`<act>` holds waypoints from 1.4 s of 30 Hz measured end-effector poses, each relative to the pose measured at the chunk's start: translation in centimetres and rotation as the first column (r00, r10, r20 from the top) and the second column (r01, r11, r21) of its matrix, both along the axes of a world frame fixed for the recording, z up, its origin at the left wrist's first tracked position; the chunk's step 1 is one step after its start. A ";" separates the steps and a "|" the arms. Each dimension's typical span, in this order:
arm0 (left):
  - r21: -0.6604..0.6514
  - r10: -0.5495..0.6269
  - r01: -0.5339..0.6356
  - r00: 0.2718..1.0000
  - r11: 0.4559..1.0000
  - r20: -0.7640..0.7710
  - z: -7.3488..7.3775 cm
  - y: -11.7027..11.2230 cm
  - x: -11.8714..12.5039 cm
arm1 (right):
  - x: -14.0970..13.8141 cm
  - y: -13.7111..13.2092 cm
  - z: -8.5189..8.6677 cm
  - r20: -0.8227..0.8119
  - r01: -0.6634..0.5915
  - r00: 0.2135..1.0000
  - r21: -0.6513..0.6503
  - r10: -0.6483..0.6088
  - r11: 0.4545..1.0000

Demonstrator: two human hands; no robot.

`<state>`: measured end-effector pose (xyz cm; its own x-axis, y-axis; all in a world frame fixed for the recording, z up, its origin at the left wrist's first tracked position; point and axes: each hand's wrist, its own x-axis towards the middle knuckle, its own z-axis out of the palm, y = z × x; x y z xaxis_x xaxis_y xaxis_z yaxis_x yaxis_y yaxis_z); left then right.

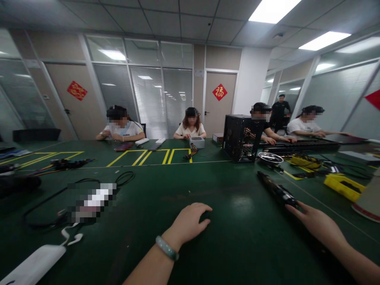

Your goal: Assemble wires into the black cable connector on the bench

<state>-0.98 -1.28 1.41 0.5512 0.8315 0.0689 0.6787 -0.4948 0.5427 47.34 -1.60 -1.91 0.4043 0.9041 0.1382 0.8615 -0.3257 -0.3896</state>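
My left hand [191, 223] rests on the green table top [154, 198], thumb apart from the lightly bent fingers, with nothing in it. A pale green bangle [167, 248] circles that wrist. At the right, my right hand [314, 221] is closed at the near end of a long, slim black object [277, 190]. This object lies low over the table, pointing away from me and to the left; its exact kind is unclear. Most of my right fingers are hidden.
A black computer case [242, 138] stands beyond, near a round metal dish [270, 158] and a yellow bin [344, 187]. At left lie a black cable [38, 225] and a white rounded object [35, 263]. Several people sit across the table.
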 end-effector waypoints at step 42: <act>0.230 0.145 -0.099 0.970 0.968 -0.193 1.7 -1.0 -1.9 | -27.6 1.3 5.4 -0.344 -0.882 0.444 -0.329 0.827 0.337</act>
